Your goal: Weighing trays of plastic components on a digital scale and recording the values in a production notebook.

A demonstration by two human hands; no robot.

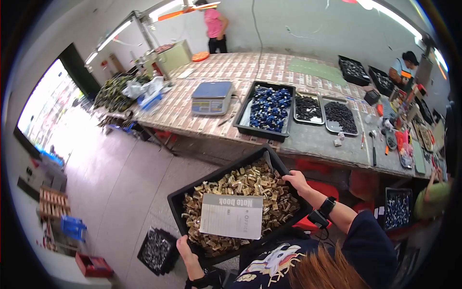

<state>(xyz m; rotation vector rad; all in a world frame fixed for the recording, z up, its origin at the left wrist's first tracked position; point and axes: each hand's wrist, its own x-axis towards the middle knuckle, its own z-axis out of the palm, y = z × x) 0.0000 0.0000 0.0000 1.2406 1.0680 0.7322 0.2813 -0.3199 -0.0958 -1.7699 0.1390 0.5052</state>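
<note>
While 2 bare hands hold a big black tray (217, 172) in front of the body, lots of small gold-brown metal bits (240, 182) fill it. That tray is the middle of the clock, with 12 at the top of the view. The left hand (185, 247) is at 8 o'clock and has hold of the tray's edge. Its thumb side shows, but the other fingers are mostly hidden. The right hand (298, 181) is at 2 o'clock, with its fingers clamped on the edge there. A black band (328, 206) goes around the right wrist. A pale gray notebook (231, 216) lies flat on top of the bits, touching them.

A long table (274, 65) stands past the tray, on the 12 o'clock side. On it, a blue-topped scale (211, 98) sits between 11 and 12. Just beside it, between 12 and 1, is a black tray of blue bits (270, 108). Next come 2 shiny metal trays with dark bits: the first (308, 107) at 1 o'clock, the second (340, 115) between 1 and 2.

On the floor at 8 o'clock, near the left hand, is a black crate (157, 250) with silvery bits. A blue stool (73, 227) is well apart, at 9. A person in a pink top (214, 24) stands far off near 12.
</note>
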